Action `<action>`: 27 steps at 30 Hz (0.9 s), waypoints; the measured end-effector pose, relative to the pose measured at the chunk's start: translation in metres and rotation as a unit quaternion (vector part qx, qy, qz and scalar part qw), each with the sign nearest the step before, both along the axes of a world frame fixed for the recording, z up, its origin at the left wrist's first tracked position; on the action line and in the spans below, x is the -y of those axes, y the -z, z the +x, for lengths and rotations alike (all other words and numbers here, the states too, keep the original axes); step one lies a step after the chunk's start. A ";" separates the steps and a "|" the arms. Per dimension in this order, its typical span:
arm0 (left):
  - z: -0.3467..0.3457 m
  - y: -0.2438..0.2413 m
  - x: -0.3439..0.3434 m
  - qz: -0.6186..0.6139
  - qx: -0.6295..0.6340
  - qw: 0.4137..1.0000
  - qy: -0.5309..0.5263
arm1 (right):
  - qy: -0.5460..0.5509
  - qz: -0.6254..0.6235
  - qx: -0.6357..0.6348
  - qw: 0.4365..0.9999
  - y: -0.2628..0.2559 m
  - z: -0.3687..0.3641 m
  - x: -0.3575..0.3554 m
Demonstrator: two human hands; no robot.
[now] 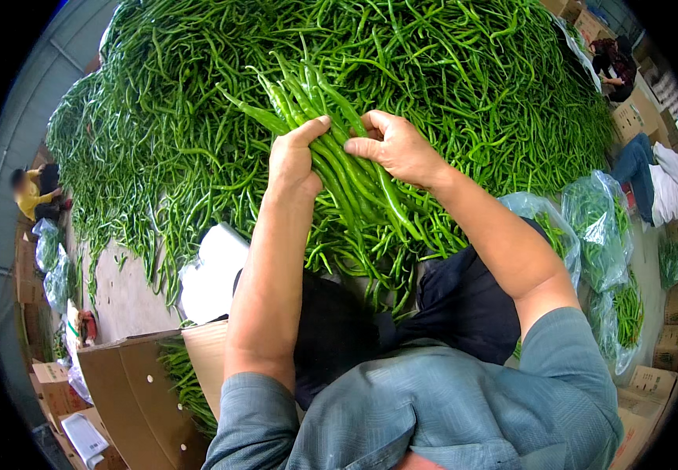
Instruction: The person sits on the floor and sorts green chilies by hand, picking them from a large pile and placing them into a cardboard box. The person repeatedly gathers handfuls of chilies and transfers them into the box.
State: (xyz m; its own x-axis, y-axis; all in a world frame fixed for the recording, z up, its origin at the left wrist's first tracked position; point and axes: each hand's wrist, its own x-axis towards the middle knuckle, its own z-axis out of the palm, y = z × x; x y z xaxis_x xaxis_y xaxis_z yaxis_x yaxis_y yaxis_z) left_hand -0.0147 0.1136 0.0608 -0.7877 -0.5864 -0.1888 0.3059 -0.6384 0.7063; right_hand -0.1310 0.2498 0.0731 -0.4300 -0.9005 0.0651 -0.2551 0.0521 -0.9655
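A bundle of long green chili peppers (345, 170) lies lengthwise between my two hands, above a large heap of the same peppers (462, 76). My left hand (298, 153) grips the bundle from its left side, thumb across the top. On the bundle's right side my right hand (395, 144) has its thumb and fingers around a pepper at the edge; its fingertips are partly hidden behind the peppers. The stem ends fan out away from me, and the other ends hang towards my lap.
An open cardboard box (133, 399) with peppers stands at my lower left, beside a white sheet or bag (215, 276). Clear plastic bags of peppers (597, 229) stand at the right. People sit at the left (36, 194) and right (662, 182) edges, with more boxes (638, 114) around.
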 end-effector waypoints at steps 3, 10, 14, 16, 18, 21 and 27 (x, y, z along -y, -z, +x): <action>0.001 0.003 0.000 0.004 0.009 1.000 0.012 | -0.041 -0.054 -0.015 0.998 0.005 0.002 -0.007; 0.000 -0.003 -0.008 0.004 -0.006 0.995 0.101 | 0.069 -0.096 -0.015 0.993 -0.003 -0.021 0.005; -0.006 0.005 -0.023 -0.009 -0.038 0.991 0.128 | 0.105 -0.119 0.026 0.987 0.009 -0.030 0.019; -0.008 0.006 -0.025 0.008 -0.026 0.992 0.121 | 0.136 -0.091 -0.033 0.986 0.018 -0.023 0.021; -0.009 0.013 -0.019 0.014 -0.014 0.992 0.125 | 0.137 -0.081 -0.007 0.987 0.026 -0.016 0.020; -0.009 0.022 -0.013 0.019 -0.028 0.991 0.129 | 0.084 -0.086 0.086 0.989 0.031 -0.005 0.021; -0.003 0.010 -0.020 -0.004 -0.050 0.989 0.140 | -0.009 -0.116 0.202 0.972 0.006 0.001 0.021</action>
